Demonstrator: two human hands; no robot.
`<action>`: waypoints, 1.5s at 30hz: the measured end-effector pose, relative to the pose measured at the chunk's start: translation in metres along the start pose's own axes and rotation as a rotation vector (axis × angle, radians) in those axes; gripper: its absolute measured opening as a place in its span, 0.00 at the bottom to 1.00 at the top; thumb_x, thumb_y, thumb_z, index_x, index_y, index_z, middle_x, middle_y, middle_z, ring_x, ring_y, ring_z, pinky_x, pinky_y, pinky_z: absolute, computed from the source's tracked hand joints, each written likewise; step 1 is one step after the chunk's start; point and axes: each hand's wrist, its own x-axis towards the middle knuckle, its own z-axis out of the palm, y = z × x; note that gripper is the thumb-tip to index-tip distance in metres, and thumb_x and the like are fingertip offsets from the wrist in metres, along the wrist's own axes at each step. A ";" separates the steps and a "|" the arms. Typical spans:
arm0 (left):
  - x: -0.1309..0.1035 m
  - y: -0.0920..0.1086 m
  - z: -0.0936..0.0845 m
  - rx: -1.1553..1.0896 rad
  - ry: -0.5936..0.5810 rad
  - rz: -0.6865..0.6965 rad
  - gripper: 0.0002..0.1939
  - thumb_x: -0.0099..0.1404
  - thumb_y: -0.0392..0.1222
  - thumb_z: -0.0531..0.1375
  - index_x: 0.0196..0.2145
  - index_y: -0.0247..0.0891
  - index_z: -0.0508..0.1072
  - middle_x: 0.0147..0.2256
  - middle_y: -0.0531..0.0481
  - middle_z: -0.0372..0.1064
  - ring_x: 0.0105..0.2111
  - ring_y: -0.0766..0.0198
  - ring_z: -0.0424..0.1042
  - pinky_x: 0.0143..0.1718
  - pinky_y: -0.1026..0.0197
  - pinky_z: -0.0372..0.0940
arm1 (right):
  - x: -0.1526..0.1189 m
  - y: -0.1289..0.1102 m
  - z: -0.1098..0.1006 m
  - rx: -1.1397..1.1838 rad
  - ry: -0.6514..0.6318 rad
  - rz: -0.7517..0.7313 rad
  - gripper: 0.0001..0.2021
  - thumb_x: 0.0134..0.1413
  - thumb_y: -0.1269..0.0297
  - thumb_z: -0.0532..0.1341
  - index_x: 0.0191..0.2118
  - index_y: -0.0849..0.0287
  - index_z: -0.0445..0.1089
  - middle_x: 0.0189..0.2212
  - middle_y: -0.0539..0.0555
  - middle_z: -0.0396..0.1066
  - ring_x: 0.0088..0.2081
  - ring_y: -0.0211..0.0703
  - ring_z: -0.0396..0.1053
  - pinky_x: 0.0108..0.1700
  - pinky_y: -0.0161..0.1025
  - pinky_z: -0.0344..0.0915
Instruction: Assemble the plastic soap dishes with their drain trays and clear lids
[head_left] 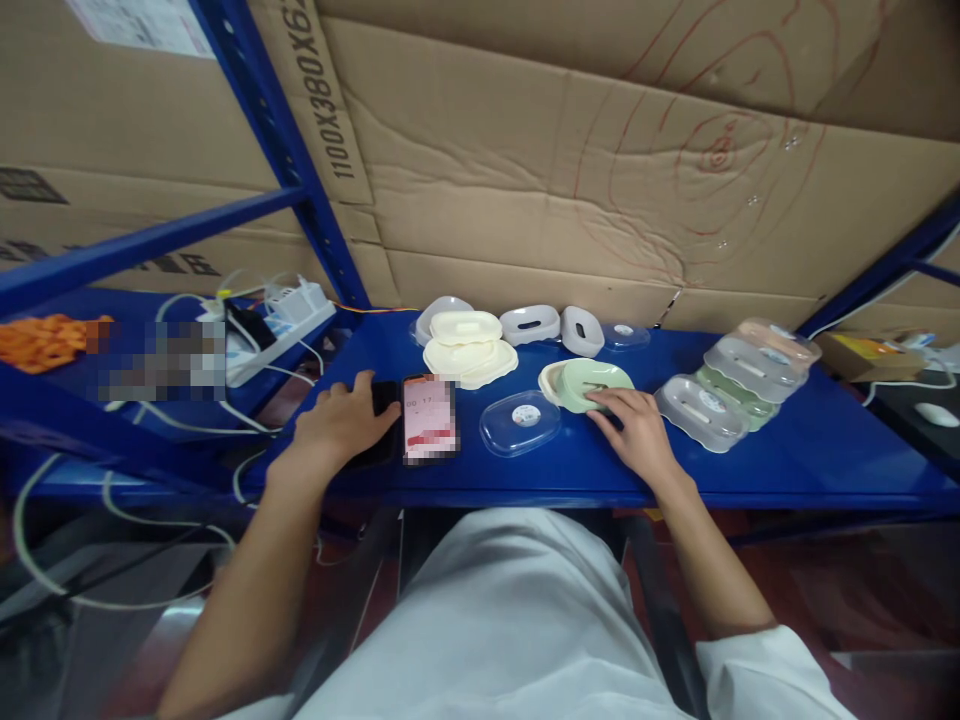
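My left hand (341,420) rests with spread fingers on a dark phone-like object (379,445) on the blue table (480,480). Beside it lies a phone with a lit pink screen (429,420), partly pixelated. My right hand (630,425) touches the inside of a light green oval dish (581,380) with its fingertips; whether it grips anything is hard to tell. A cream piece (550,383) shows under the green dish's left side. Between the phone and my right hand lies a clear oval lid (519,425) with a round sticker.
Cream dishes (469,360) and grey dishes (531,324) stand along the back. Lidded boxes in grey, green and peach (757,365) are stacked at the right. A power strip (281,335) with cables is at the left, near blue shelf posts and a cardboard wall (487,150).
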 end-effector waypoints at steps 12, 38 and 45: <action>0.010 0.006 -0.001 0.041 0.080 0.006 0.41 0.68 0.62 0.57 0.68 0.32 0.60 0.57 0.23 0.70 0.57 0.28 0.72 0.54 0.39 0.69 | -0.002 -0.001 0.003 0.035 -0.090 0.009 0.13 0.73 0.58 0.60 0.56 0.51 0.77 0.52 0.56 0.80 0.55 0.54 0.76 0.57 0.53 0.66; -0.034 -0.027 0.023 -0.174 0.250 -0.004 0.46 0.68 0.64 0.60 0.71 0.31 0.53 0.57 0.24 0.71 0.59 0.26 0.71 0.58 0.35 0.66 | -0.005 -0.003 0.005 0.056 -0.125 0.013 0.14 0.74 0.56 0.59 0.57 0.50 0.77 0.52 0.56 0.80 0.56 0.52 0.76 0.58 0.52 0.65; -0.032 -0.026 0.021 -0.142 0.198 -0.011 0.38 0.68 0.58 0.61 0.67 0.33 0.58 0.58 0.27 0.68 0.60 0.29 0.68 0.57 0.38 0.67 | -0.005 -0.003 0.006 0.044 -0.125 0.009 0.14 0.74 0.56 0.59 0.57 0.50 0.76 0.52 0.56 0.80 0.56 0.52 0.75 0.58 0.52 0.65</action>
